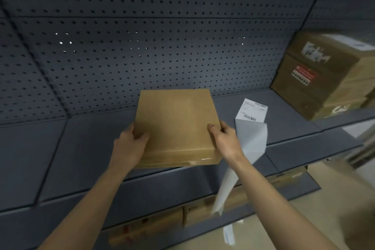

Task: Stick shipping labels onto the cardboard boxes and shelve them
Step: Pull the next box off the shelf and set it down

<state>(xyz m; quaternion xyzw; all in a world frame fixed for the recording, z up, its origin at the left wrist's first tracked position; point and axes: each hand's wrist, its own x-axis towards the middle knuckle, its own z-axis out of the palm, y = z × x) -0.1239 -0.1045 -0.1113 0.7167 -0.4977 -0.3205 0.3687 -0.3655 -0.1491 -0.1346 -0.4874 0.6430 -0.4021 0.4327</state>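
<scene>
**Cardboard box held level above the grey shelf, label strip alongside.**
The cardboard box (176,126) is gripped at its near corners by the left hand (129,140) and the right hand (225,138), thumbs on top and fingers curled beneath, presumably so that it can be slid flat onto the shelf (81,158). It is closed, so its contents are hidden, and no label is seen on its top. A label strip (251,128) hangs from behind the right hand. Stacked boxes (328,75) are shelved at far right.

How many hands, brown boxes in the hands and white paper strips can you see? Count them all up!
Hands: 2, left hand and right hand
Brown box gripped by both hands: 1
White label strip by the right hand: 1
Total: 4
The stack of boxes at the right is too blurred to count.
</scene>
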